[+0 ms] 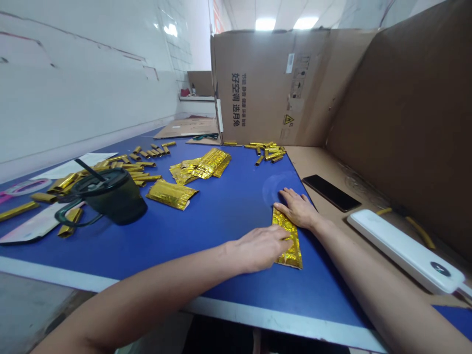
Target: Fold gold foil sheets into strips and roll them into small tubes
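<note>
A big white wall (92, 64) runs along the left side. It is shiny, with dark and reddish lines on it. Farther back, thin lines make little squares on it. The table (221, 216) has a blue top and a pale front edge (62, 273). At the back stands a tall brown cardboard wall (269, 88) with black writing and a yellow triangle. Another cardboard wall (413, 113), darker, stands on the right. Behind, a small white shelf (197, 99) sits low. Two bright lights (265, 23) glow on the pale ceiling (243, 12).
</note>
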The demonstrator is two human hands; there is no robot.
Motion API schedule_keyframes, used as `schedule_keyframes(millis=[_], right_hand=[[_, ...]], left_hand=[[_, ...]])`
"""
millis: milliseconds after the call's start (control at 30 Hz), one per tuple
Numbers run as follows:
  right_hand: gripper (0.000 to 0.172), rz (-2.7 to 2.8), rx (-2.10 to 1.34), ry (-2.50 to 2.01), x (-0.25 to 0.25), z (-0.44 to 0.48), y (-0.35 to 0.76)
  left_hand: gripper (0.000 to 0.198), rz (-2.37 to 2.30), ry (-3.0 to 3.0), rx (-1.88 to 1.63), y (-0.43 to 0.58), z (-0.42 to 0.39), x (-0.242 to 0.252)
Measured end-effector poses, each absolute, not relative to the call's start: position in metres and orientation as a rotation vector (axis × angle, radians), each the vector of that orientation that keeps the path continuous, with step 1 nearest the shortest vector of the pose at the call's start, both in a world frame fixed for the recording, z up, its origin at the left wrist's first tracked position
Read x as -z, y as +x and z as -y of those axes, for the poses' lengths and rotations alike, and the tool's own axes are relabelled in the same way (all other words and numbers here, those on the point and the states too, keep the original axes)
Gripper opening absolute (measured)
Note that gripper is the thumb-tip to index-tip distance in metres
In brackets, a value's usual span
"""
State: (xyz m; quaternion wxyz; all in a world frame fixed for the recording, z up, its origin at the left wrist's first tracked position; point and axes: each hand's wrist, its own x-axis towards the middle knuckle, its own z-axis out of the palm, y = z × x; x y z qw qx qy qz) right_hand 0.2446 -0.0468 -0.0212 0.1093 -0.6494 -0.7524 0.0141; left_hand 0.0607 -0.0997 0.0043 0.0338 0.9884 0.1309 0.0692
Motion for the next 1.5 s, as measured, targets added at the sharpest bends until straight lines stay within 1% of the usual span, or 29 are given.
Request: schedule_keyframes(millis=[167,233,300,400,567,667,767,867,933,1100,1200,1367,1500], right_hand=[[0.044,1.981,-0.153,-1.763,0.013,0.042,0.255],[0.034,1.944,-0.164,-1.773,0.004,0.043,0.26],[0.029,1.945,-0.247,-1.81,-0.006,0.046,0.263],[0.027,2.025,-0.419,-1.774,-0.015,0.051,0.263],[0.035,2.013,-0.649,-1.854,-0.014,0.052,0.262],[0.036,1.997,-0.68,-1.84,-0.012,0.052,0.263],[0.032,1.942,-0.77,-1.822,-0.014,0.054,0.259],[0.032,1.902,-0.841,-1.885,-0.016,0.057,0.253],[0.034,1.923,-0.784,-1.954,-0.015,0.057,0.251],[0.033,2.116,-0.385,-1.962,-0.007,0.048,0.257],[0.031,2.236,-0.33,-1.953,-0.006,0.046,0.26],[0.021,2.297,-0.304,-1.958,-0.012,0.051,0.256],[0.02,2.316,-0.232,-1.982,-0.013,0.053,0.253]], left_hand=[[0.03,-0.434,3.053,-0.215,0.06,0.102,-0.005],[0.03,-0.443,3.062,-0.22,0.06,0.102,-0.004],[0.031,-0.447,3.068,-0.217,0.06,0.102,-0.004],[0.031,-0.442,3.077,-0.218,0.06,0.103,-0.004],[0.026,-0.516,3.102,-0.211,0.062,0.109,-0.004],[0.025,-0.563,3.13,-0.207,0.063,0.114,-0.003],[0.026,-0.602,3.16,-0.193,0.064,0.116,-0.002],[0.026,-0.615,3.185,-0.205,0.065,0.117,-0.001],[0.026,-0.62,3.195,-0.228,0.065,0.118,0.0],[0.026,-0.641,3.198,-0.258,0.065,0.118,0.001],[0.026,-0.599,3.192,-0.268,0.065,0.118,0.002],[0.027,-0.592,3.159,-0.262,0.065,0.118,0.001],[0.028,-0.606,3.158,-0.256,0.065,0.118,-0.001]])
